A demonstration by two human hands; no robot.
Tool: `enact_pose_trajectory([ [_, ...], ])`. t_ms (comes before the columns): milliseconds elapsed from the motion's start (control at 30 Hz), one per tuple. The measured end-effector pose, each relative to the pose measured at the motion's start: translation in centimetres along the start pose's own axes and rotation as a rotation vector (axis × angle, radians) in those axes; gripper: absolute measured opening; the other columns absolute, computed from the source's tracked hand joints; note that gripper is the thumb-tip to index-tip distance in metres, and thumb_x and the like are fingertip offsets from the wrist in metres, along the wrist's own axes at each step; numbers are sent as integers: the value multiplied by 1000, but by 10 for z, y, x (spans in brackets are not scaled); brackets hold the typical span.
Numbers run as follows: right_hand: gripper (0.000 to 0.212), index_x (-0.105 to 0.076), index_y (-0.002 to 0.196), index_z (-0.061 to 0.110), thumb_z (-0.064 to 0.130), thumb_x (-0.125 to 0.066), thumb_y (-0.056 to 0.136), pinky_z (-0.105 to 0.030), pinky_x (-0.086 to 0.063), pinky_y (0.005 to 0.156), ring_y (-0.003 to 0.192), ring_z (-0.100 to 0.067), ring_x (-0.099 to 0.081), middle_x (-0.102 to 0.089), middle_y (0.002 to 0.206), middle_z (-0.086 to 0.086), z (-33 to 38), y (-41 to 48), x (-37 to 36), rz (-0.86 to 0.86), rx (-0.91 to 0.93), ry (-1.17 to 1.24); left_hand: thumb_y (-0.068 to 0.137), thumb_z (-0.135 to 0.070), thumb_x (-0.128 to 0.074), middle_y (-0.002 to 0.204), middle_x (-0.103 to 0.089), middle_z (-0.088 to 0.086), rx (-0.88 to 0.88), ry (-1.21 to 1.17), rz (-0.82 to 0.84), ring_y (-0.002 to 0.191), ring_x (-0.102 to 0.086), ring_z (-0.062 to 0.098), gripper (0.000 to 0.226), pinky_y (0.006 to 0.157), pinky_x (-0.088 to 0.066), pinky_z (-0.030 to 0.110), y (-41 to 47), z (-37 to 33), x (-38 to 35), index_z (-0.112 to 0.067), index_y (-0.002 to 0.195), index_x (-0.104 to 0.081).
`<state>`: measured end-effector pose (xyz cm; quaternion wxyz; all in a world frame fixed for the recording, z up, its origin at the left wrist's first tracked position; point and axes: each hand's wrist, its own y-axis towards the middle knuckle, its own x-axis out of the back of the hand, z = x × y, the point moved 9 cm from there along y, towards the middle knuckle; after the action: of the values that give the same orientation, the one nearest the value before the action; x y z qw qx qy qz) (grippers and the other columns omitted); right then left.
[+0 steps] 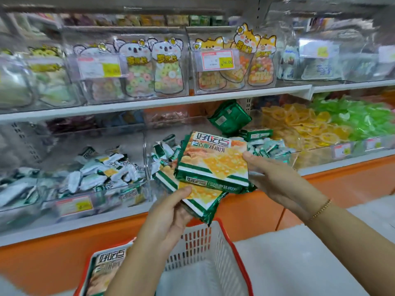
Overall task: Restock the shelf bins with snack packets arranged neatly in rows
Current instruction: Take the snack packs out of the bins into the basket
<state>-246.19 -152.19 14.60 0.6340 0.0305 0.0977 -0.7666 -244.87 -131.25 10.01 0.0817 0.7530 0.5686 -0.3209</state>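
Stands in front of a shop shelf (149,103), close to its lower row of bins. Grips the lower packet (201,196) with the left hand (171,212), thumb on the printed face and fingers curled under it. Holds the upper packet (215,161) with the right hand (275,178), thumb on the right edge of the face, other fingers hidden beneath. Carries both in the air before the bins, face up, the upper one partly over the lower one; same print on both, green and white with yellow crackers. Wears a thin bracelet (320,209) on the right wrist.

Looks, behind the two packets, into a clear middle bin (147,146) with small green-and-white sachets in a loose heap and some larger green packets (229,118) upright at the back. Finds at the left a second clear bin (64,146) with the same kind of small sachets, also not in rows, and a blurred price tag (74,205) on its front. Finds at the right yellow sweets (299,127) and green sweets (352,118). Sees on the shelf above koala pouches (149,67) and fox pouches (245,60) in clear boxes.

Has below the hands a white basket (192,248) with a red rim, and in its left part a third packet (102,272) of the same print, partly hidden by the left forearm.
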Motion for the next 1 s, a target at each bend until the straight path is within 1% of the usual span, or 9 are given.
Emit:
enact_pose_trajectory([
  [67,35,-69,101,6,27,-70,73,-23,-56,59,75,-10,-72,-74,87,-3,-24,-2,-20,110,-125,50,69,-5,-65,89,-72,15,-38,37,-39,74,-71,24,41,59,-59,32,-19,0,22,-1,109,-60],
  [267,31,-75,94,7,18,-72,65,-34,-55,83,82,-19,-72,-72,101,-13,-105,-14,-68,259,-440,45,60,-7,-70,75,-64,15,79,-14,-327,66,-61,27,31,63,-52,38,-81,39,108,0,90,-66],
  [367,19,-79,81,11,20,-72,65,-30,-54,83,79,-16,-72,-74,95,-10,-138,-24,-99,346,-509,-24,79,-3,-66,53,-51,11,160,-158,-518,43,-50,19,10,47,-49,34,-120,67,150,0,88,-63],
  [467,19,-79,80,9,19,-71,66,-28,-59,73,76,-16,-73,-74,92,-11,-163,-32,-125,392,-554,-73,85,-4,-63,71,-48,15,286,-337,-674,49,-48,24,14,32,-47,29,-156,99,187,-1,96,-55],
  [533,17,-77,82,7,17,-70,70,-28,-60,68,75,-17,-72,-74,91,-12,-176,-38,-141,424,-591,-76,84,-5,-64,95,-50,22,376,-468,-737,79,-56,34,25,44,-56,47,-175,122,205,-3,105,-50],
  [633,18,-75,90,8,18,-68,77,-27,-60,63,73,-16,-72,-74,92,-10,-194,-47,-153,460,-643,-126,85,-3,-63,131,-37,32,456,-585,-822,124,-42,45,44,89,-44,65,-190,143,225,-12,124,-44],
  [733,28,-69,105,7,18,-68,80,-24,-58,59,72,-16,-70,-72,96,-11,-206,-46,-149,421,-667,-175,89,0,-58,142,-29,33,455,-636,-830,132,-34,45,46,102,-34,63,-178,153,237,-8,131,-42],
  [867,15,-67,97,6,14,-66,85,-20,-51,43,56,-12,-67,-71,71,-8,-215,-42,-132,324,-691,-131,91,5,-53,141,-30,35,441,-629,-809,128,-35,50,44,103,-33,62,-151,160,249,0,132,-40],
  [1000,39,-64,108,3,15,-74,72,-21,-51,44,58,-14,-69,-73,78,-9,-232,-44,-120,283,-705,-146,88,16,-45,141,-31,30,485,-507,-796,129,-34,48,30,106,-30,62,-146,166,266,1,114,-45],
])
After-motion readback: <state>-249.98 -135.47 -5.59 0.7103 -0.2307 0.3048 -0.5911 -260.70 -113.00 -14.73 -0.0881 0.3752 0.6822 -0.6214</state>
